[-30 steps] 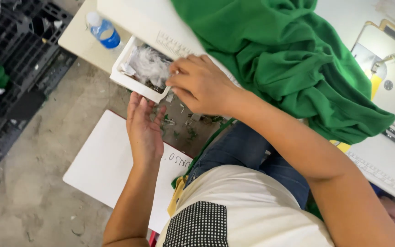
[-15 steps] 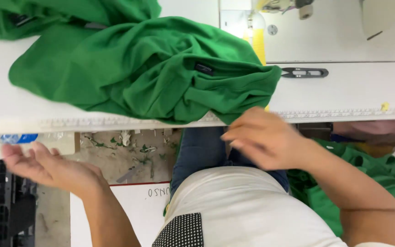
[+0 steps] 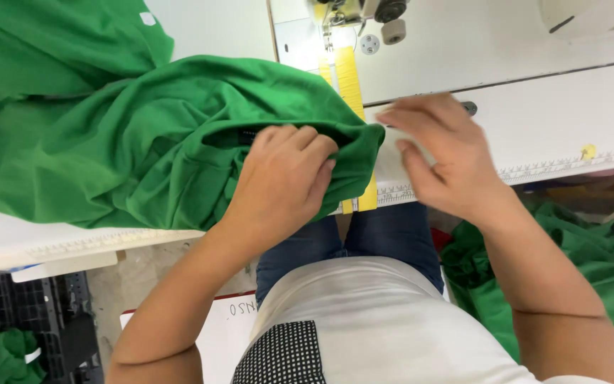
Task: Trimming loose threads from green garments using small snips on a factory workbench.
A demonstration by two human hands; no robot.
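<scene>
Green fabric heaped over left half of table, blocked approach from that side; left hand pressed on its near edge. Right of fabric: bare white tabletop, open room btwn fabric edge and right hand, which hovered just above it. Sewing machine head closed off far side, w/ yellow strip running toward front edge. Below table on right, more green cloth piled beside knee. Lower left: black crate, white board on floor.

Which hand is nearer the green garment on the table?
Left. The left hand rests on the green garment, gripping its fold; the right hand hovers beside it, over the white table.
</scene>
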